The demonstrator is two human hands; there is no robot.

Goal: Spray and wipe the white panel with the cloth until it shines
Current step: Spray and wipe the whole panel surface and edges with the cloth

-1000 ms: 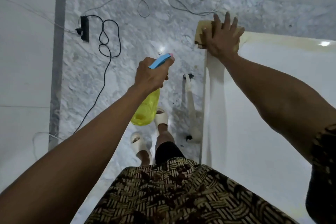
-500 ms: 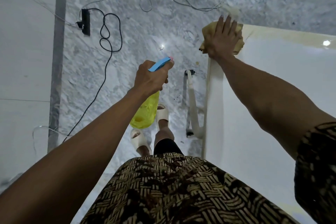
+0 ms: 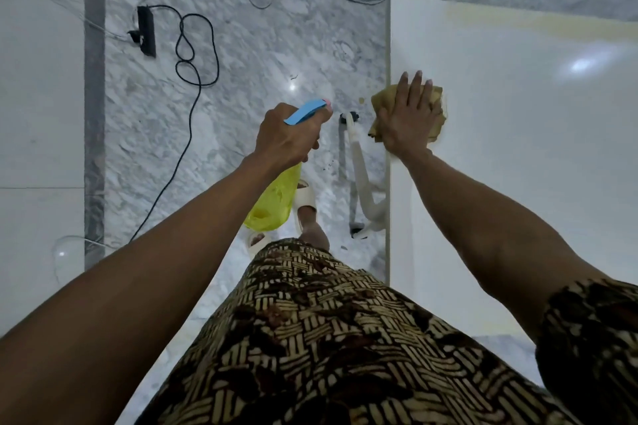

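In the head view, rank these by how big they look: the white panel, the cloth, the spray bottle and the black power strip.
1. white panel
2. spray bottle, partly hidden by the left hand
3. cloth, mostly under the right hand; close to the bottle, so unsure
4. black power strip, though it lies farther away

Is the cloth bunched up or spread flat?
Bunched: the cloth shows crumpled folds around the flat right hand pressing it on the white panel.

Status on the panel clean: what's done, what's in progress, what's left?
Done: much of the panel already reflects a light spot, so it looks glossy. In hand: the right hand presses the cloth flat at the panel's left edge, while the left hand grips the spray bottle off to the side. Left: a yellowish streak along the far edge, probably not yet wiped.
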